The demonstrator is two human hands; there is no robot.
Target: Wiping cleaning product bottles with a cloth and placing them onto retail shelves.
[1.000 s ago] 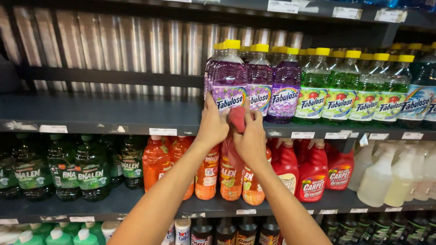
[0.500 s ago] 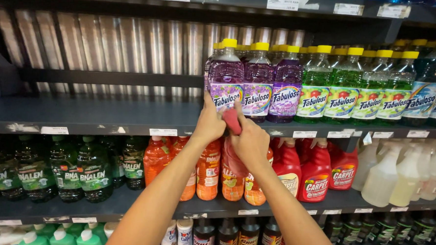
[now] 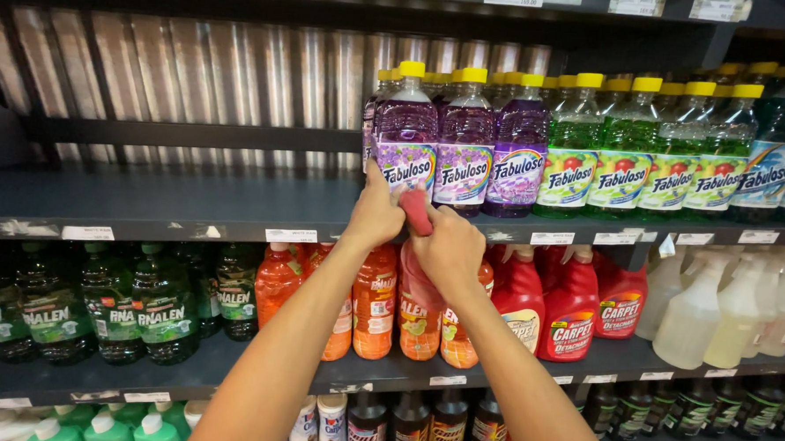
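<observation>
Both hands closed, left hand (image 3: 373, 213) on purple bottle (image 3: 406, 131), right hand (image 3: 449, 249) holding red cloth (image 3: 416, 211); best wiped gently, bottle steadied.

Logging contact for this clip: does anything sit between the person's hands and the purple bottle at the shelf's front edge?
Only a red cloth, bunched in the right hand, lies against the bottom of the purple bottle. The left hand reaches the bottle's base beside it with nothing visible between.
</observation>
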